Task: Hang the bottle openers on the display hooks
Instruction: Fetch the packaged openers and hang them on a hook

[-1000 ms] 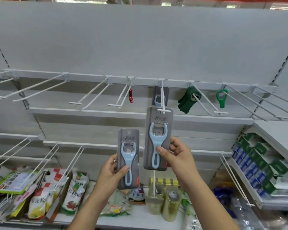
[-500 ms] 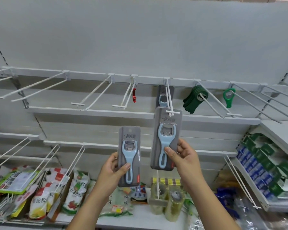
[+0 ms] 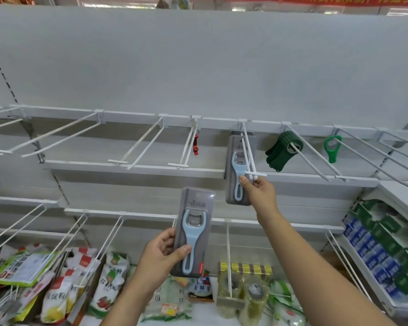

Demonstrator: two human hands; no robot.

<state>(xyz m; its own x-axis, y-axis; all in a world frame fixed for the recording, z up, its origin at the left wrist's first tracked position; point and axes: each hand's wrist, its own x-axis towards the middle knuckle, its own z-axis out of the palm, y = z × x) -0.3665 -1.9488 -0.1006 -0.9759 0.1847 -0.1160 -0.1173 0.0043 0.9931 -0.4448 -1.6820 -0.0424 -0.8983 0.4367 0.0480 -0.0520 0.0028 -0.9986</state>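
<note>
A light-blue bottle opener in a grey blister pack hangs far back on the centre display hook, with another such pack behind it. My right hand reaches up to it, fingertips pinching the pack's lower right edge beside the hook's front tip. My left hand holds a second identical packaged opener upright, lower and to the left, away from any hook. A red opener, a stack of dark green openers and a single green opener hang on neighbouring hooks.
Several bare white wire hooks jut toward me along the top rail and the lower rail. Food packets and tape rolls lie on the bottom shelf. Blue and green boxes fill a side shelf at right.
The right-hand pack slid from the hook's front tip back along the hook toward the panel. My right hand followed it up. The left hand with its pack stayed low.
</note>
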